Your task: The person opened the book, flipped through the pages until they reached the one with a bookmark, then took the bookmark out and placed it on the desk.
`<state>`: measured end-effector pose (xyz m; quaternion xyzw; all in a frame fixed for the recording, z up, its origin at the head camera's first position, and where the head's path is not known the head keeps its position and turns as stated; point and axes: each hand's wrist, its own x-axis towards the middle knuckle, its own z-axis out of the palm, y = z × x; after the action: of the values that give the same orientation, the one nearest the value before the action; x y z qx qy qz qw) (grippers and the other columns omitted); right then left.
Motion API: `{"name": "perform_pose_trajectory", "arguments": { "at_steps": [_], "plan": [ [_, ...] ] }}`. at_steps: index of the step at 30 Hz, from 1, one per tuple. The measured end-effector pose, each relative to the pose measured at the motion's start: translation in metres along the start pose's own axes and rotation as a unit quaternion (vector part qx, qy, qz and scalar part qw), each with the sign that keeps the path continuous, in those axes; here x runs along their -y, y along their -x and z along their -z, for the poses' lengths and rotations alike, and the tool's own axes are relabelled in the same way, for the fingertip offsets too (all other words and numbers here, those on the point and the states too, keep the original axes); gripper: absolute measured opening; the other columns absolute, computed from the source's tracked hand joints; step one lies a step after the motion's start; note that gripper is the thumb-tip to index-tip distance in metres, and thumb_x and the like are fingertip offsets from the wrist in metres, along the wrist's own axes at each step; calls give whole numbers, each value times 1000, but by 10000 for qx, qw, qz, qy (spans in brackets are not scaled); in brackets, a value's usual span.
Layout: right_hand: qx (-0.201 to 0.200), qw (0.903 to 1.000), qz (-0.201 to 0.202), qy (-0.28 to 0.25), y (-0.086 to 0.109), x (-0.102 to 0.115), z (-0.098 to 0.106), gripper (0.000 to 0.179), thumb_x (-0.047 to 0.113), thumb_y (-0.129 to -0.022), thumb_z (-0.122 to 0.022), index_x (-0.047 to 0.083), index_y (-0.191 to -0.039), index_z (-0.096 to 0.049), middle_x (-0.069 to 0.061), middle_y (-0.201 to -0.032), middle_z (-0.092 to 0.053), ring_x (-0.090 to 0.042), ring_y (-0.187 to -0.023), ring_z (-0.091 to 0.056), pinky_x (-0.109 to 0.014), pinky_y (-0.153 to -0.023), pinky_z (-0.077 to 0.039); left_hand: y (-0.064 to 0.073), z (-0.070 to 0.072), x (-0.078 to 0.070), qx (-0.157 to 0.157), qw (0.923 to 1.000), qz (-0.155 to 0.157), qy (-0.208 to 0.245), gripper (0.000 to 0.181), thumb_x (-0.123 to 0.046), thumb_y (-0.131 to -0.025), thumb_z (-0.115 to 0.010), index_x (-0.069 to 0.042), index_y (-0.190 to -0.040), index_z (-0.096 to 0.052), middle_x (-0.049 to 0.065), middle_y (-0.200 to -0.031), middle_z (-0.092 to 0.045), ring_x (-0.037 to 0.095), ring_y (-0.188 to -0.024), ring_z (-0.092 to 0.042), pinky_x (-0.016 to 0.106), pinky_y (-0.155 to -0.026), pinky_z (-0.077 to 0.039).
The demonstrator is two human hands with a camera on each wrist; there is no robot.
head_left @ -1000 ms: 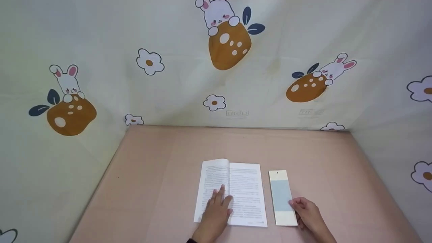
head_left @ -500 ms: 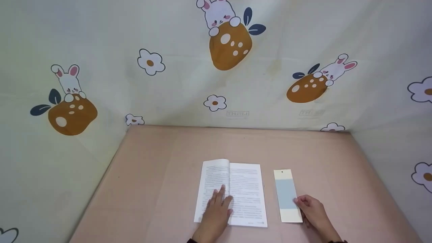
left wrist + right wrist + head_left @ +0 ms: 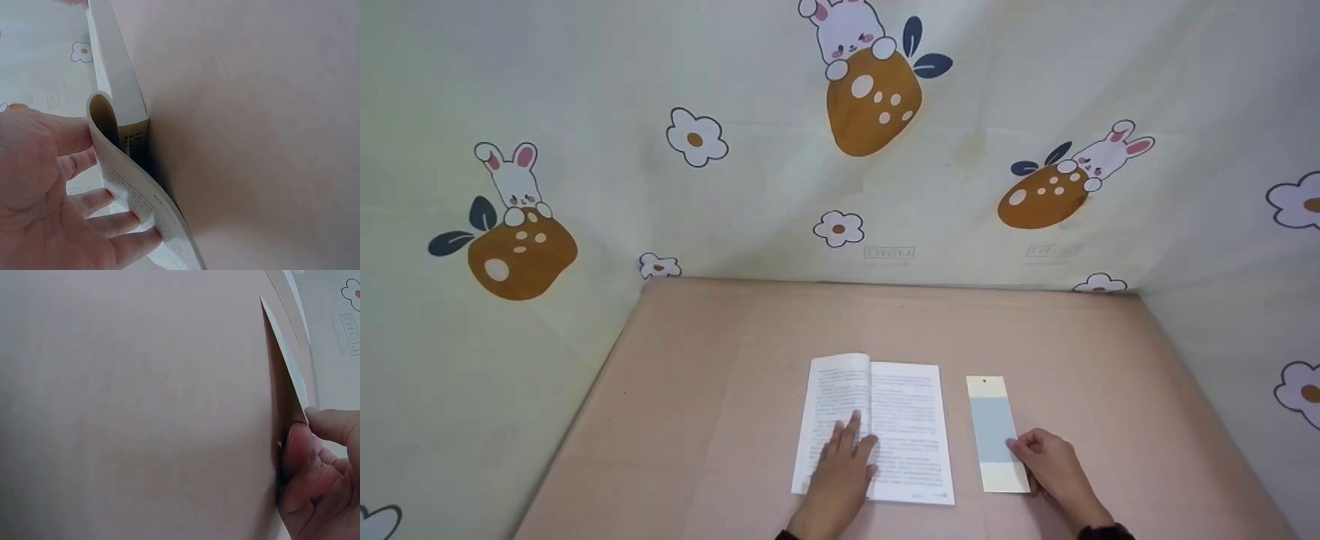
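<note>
An open book [image 3: 906, 420] with printed text lies on the table, its left pages bulging near the spine. My left hand [image 3: 844, 472] rests on the left page with fingers spread; in the left wrist view the straight fingers press the curved page [image 3: 140, 194]. To the right of the book is a bookmark [image 3: 992, 429], cream at both ends with a pale blue middle and a small hole at the top. My right hand [image 3: 1051, 465] pinches its right edge between thumb and fingers. In the right wrist view the bookmark [image 3: 288, 354] is tilted, one side raised off the table.
The table [image 3: 720, 360] has a pinkish-beige surface. Around it, on the back and both sides, hangs a pale curtain [image 3: 765, 187] printed with rabbits, orange fruit and flowers.
The bookmark and my right hand have shifted slightly right and away from me, then a touch back left in the last half second. My left hand and the book stay in place.
</note>
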<state>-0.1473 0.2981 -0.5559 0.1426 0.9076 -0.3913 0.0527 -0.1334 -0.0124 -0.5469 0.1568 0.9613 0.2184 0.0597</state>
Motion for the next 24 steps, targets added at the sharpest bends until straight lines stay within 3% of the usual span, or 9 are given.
{"name": "perform_pose_trajectory", "arguments": {
  "at_steps": [9, 14, 24],
  "plan": [
    [298, 9990, 193, 280, -2, 4, 0, 15, 17, -91, -58, 4, -85, -53, 0, -52, -45, -10, -36, -42, -19, -36, -34, 1, 0, 0, -17, 9999, -12, -106, 42, -27, -91, -55, -10, -129, -49, 17, -150, -27, 41, -135, -29, 54, -102, -36],
    [373, 9960, 406, 707, -3, 5, 2, 15, 17, -91, -58, 4, -87, -54, 0, -56, -47, -10, -42, -45, -20, -39, -35, 0, 2, -1, -4, 9998, -71, -161, 43, -27, -91, -55, -9, -130, -49, 18, -150, -26, 42, -135, -30, 55, -101, -38],
    [556, 9953, 173, 768, -5, 9, 2, 15, 16, -91, -58, 4, -86, -51, -2, -58, -49, -11, -41, -47, -21, -38, -39, 0, 2, -1, 32, 9998, -57, -206, 44, -27, -91, -54, -8, -130, -49, 19, -149, -26, 42, -135, -29, 55, -101, -37]
  ]
}}
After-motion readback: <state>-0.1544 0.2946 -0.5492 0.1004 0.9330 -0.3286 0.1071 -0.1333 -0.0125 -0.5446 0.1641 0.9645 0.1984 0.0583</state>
